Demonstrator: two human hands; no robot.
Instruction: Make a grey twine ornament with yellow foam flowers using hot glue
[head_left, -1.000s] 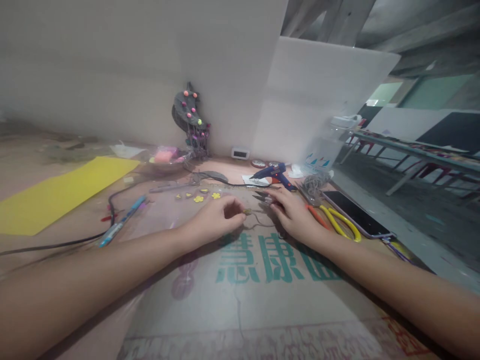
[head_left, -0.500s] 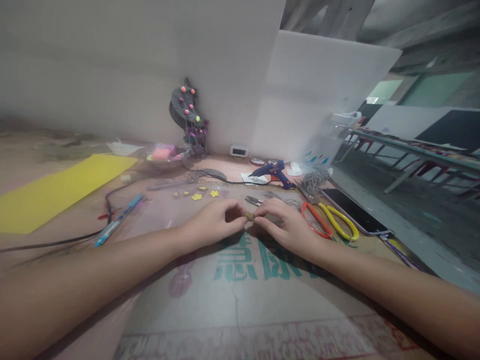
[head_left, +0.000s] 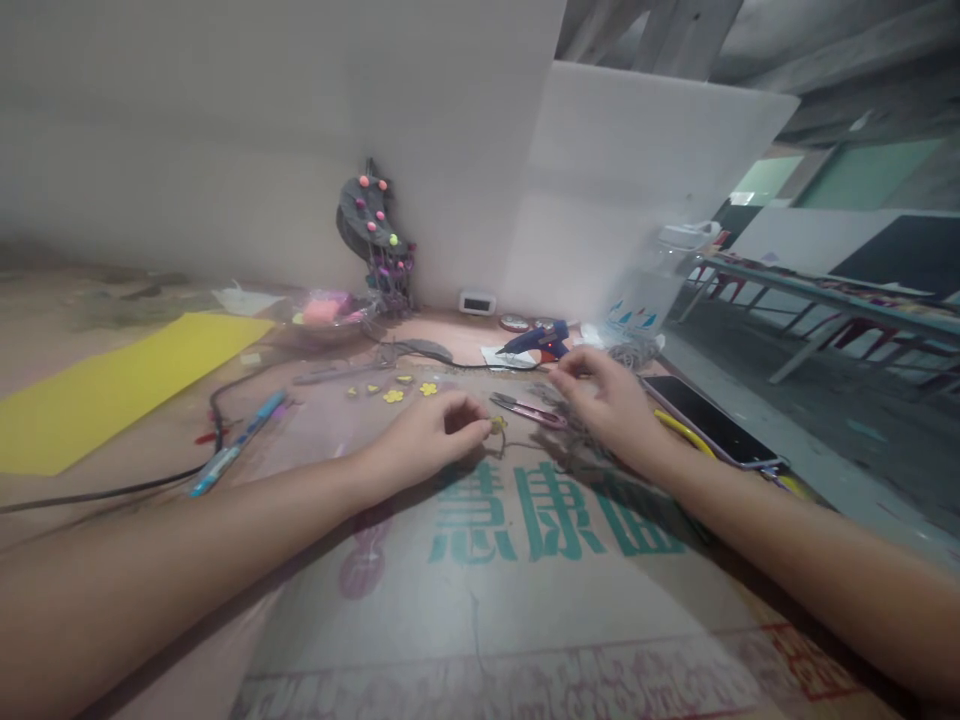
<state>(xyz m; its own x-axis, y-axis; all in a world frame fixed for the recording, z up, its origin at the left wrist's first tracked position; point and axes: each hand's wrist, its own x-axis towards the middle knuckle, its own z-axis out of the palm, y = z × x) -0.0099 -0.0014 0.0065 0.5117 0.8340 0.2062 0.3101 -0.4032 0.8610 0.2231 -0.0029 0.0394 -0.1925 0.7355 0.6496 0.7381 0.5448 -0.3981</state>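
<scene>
Between the thumb and fingertips of my left hand (head_left: 442,435) is a small yellow flower (head_left: 498,426), with a piece of grey yarn (head_left: 517,445) trailing beside it. My right hand (head_left: 611,400) is over the handle end of a blue hot glue gun (head_left: 529,342), fingers loosely curled and somewhat apart; any contact with the handle is hidden. Thread snips (head_left: 529,410) lie between the hands. Just beyond my left hand are yellow flower cutouts (head_left: 393,396) and several smaller yellow pieces (head_left: 373,388).
Yellow sheet (head_left: 127,390) and blue pen (head_left: 238,442) lie at left, near a black cable (head_left: 105,492). A phone (head_left: 709,420) and yellow-handled tool (head_left: 684,432) are at right. A grey moon decoration (head_left: 367,225) stands against the board, beside a small clock (head_left: 478,302).
My right hand has left the small flower and moved right and away from me to the glue gun, uncovering the snips. My left hand keeps the flower nearly in place.
</scene>
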